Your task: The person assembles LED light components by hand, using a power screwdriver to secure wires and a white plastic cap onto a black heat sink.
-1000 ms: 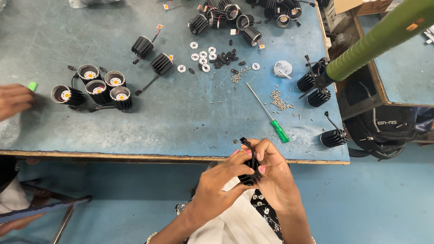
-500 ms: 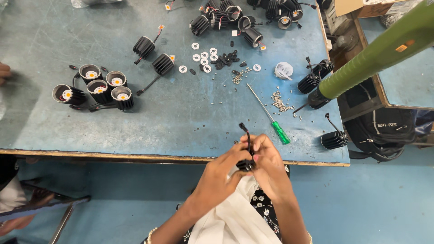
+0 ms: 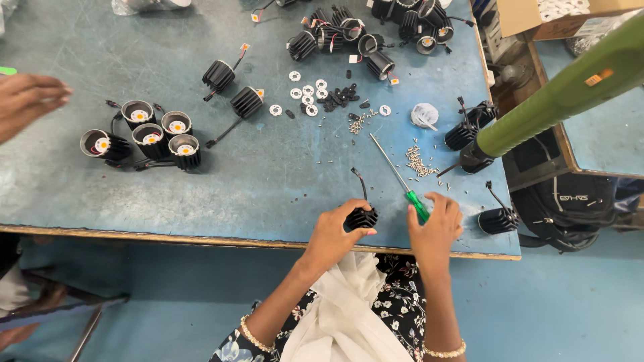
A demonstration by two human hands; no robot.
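My left hand (image 3: 335, 231) grips a black finned lamp housing (image 3: 361, 217) at the table's near edge; a short black wire rises from it. My right hand (image 3: 436, 224) has its fingers around the green handle of a screwdriver (image 3: 402, 182), whose shaft lies on the blue table (image 3: 268, 194) and points to the far left. A small heap of screws (image 3: 417, 161) lies just beyond the screwdriver.
Several finished lamps with yellow centres (image 3: 151, 134) stand at the left. Loose black housings (image 3: 231, 87), white rings (image 3: 305, 94) and more housings (image 3: 376, 33) lie further back. Another person's hand (image 3: 27, 100) reaches in at the far left. A green tube (image 3: 570, 87) slants at the right over a black bag (image 3: 570, 201).
My hands have come apart: the left one set the housing onto the table edge, the right one went to the screwdriver handle. The other person's hand came back into view at the left.
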